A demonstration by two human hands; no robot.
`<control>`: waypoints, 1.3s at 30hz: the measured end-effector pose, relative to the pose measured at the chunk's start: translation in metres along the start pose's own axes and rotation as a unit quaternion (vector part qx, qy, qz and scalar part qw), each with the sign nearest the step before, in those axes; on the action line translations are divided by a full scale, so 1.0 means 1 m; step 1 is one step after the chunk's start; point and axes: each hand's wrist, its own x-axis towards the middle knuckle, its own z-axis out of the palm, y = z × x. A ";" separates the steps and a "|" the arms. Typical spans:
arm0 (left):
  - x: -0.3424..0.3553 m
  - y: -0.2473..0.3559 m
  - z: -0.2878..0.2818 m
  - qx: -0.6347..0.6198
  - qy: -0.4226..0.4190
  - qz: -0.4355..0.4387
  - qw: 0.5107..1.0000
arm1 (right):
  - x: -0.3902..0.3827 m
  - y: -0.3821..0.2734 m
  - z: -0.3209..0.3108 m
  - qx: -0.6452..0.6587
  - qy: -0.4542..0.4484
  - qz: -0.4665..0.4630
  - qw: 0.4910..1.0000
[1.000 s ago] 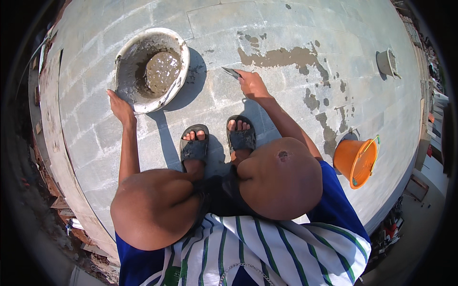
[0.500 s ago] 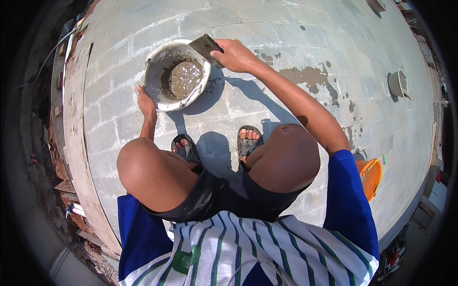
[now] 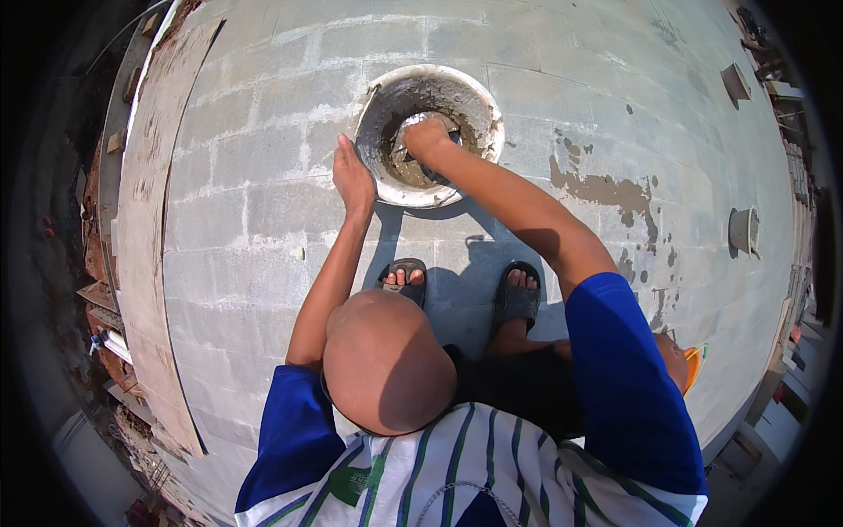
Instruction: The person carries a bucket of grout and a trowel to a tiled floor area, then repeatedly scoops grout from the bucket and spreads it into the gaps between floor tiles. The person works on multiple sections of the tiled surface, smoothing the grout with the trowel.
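A white, mortar-crusted basin (image 3: 483, 132) with wet grey mortar (image 3: 413, 171) inside stands on the block paving before my sandalled feet. My left hand (image 3: 353, 180) is at the basin's left outer rim, fingers fairly straight along it. My right hand (image 3: 424, 139) reaches down inside, closed on the trowel (image 3: 452, 140), whose blade is mostly hidden by the hand and lies in the mortar.
Grey paving (image 3: 246, 220) surrounds me, with mortar patches (image 3: 601, 189) at the right. A grey bucket (image 3: 742, 228) stands right, a small container (image 3: 735, 83) farther back, an orange bucket (image 3: 692, 364) behind my right arm. A wooden board (image 3: 154, 263) runs along the left edge.
My right hand has moved from beside the basin down into it with the trowel. The basin appears farther right in the picture, my left hand still beside it, as the view has shifted.
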 end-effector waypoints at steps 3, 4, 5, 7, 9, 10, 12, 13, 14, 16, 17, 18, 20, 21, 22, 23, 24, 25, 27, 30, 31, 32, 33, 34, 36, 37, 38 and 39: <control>0.004 -0.007 -0.011 -0.006 -0.011 -0.026 1.000 | 0.004 -0.005 -0.007 0.030 -0.120 -0.057 0.991; 0.006 -0.011 -0.017 -0.002 -0.015 -0.038 0.999 | 0.004 -0.009 -0.014 0.030 -0.171 -0.081 0.982; 0.006 -0.008 -0.014 -0.004 -0.030 -0.045 0.999 | 0.007 -0.004 -0.015 0.025 -0.194 -0.090 0.977; 0.008 -0.003 -0.007 -0.022 -0.036 -0.035 0.999 | 0.016 0.017 -0.020 0.043 -0.269 -0.046 0.961; 0.009 0.005 -0.003 -0.018 -0.059 -0.050 0.997 | 0.027 0.032 -0.032 0.036 -0.370 -0.015 0.928; 0.009 0.010 0.000 -0.017 -0.072 -0.058 0.996 | 0.023 0.043 -0.034 0.070 -0.352 -0.007 0.934; 0.018 0.000 -0.023 0.007 -0.057 -0.077 0.995 | 0.015 0.026 -0.072 0.137 -0.310 -0.030 0.940; 0.016 0.004 -0.017 0.007 -0.069 -0.081 0.994 | 0.009 0.041 -0.071 0.250 -0.347 -0.020 0.904; 0.016 0.003 -0.013 -0.013 -0.067 -0.070 0.995 | 0.007 0.052 -0.073 0.360 -0.376 -0.015 0.854; 0.015 -0.001 -0.009 -0.055 -0.064 -0.048 0.995 | -0.008 0.074 -0.071 0.524 -0.371 0.007 0.767; 0.017 -0.005 -0.013 -0.056 -0.057 -0.052 0.995 | -0.019 0.069 -0.085 0.579 -0.346 0.014 0.739; 0.016 -0.005 -0.012 -0.061 -0.057 -0.054 0.995 | -0.033 0.074 -0.092 0.632 -0.314 0.029 0.707; 0.019 -0.004 -0.010 -0.063 -0.058 -0.050 0.995 | -0.050 0.094 -0.085 0.667 -0.251 0.048 0.700; 0.022 -0.006 -0.011 -0.060 -0.057 -0.047 0.995 | -0.064 0.099 -0.081 0.697 -0.202 0.042 0.687; 0.024 -0.009 -0.012 -0.058 -0.057 -0.043 0.996 | -0.079 0.102 -0.078 0.724 -0.152 0.037 0.672; 0.023 -0.003 -0.011 -0.104 -0.057 -0.071 0.990 | -0.100 0.104 -0.079 0.765 -0.113 0.033 0.633; 0.026 -0.007 -0.015 -0.125 -0.061 -0.088 0.986 | -0.119 0.103 -0.076 0.788 -0.060 0.049 0.611; 0.032 -0.013 -0.020 -0.146 -0.064 -0.104 0.982 | -0.137 0.103 -0.071 0.808 -0.006 0.064 0.586; 0.034 -0.010 -0.033 -0.185 -0.058 -0.120 0.974 | -0.174 0.102 -0.060 0.833 0.076 0.096 0.539; 0.043 -0.012 -0.058 -0.189 -0.015 -0.128 0.973 | -0.215 0.093 -0.024 0.853 0.133 0.173 0.474; 0.044 -0.014 -0.064 -0.194 -0.013 -0.133 0.972 | -0.222 0.090 0.003 0.823 0.152 0.230 0.496; 0.044 -0.009 -0.071 -0.199 -0.009 -0.137 0.970 | -0.223 0.082 0.026 0.795 0.185 0.273 0.509; 0.045 -0.006 -0.075 -0.204 -0.004 -0.140 0.969 | -0.221 0.070 0.047 0.764 0.216 0.314 0.521; 0.046 -0.005 -0.077 -0.203 -0.004 -0.138 0.969 | -0.219 0.059 0.065 0.730 0.245 0.355 0.530; 0.048 -0.010 -0.077 -0.198 -0.009 -0.136 0.971 | -0.211 0.040 0.084 0.558 0.235 0.454 0.653; 0.051 -0.013 -0.084 -0.189 -0.003 -0.130 0.973 | -0.196 0.027 0.085 0.514 0.204 0.481 0.680; 0.052 -0.017 -0.079 -0.187 -0.012 -0.130 0.974 | -0.192 0.016 0.080 0.475 0.193 0.507 0.693; 0.054 -0.017 -0.089 -0.178 -0.004 -0.123 0.976 | -0.172 -0.001 0.076 0.445 0.178 0.516 0.710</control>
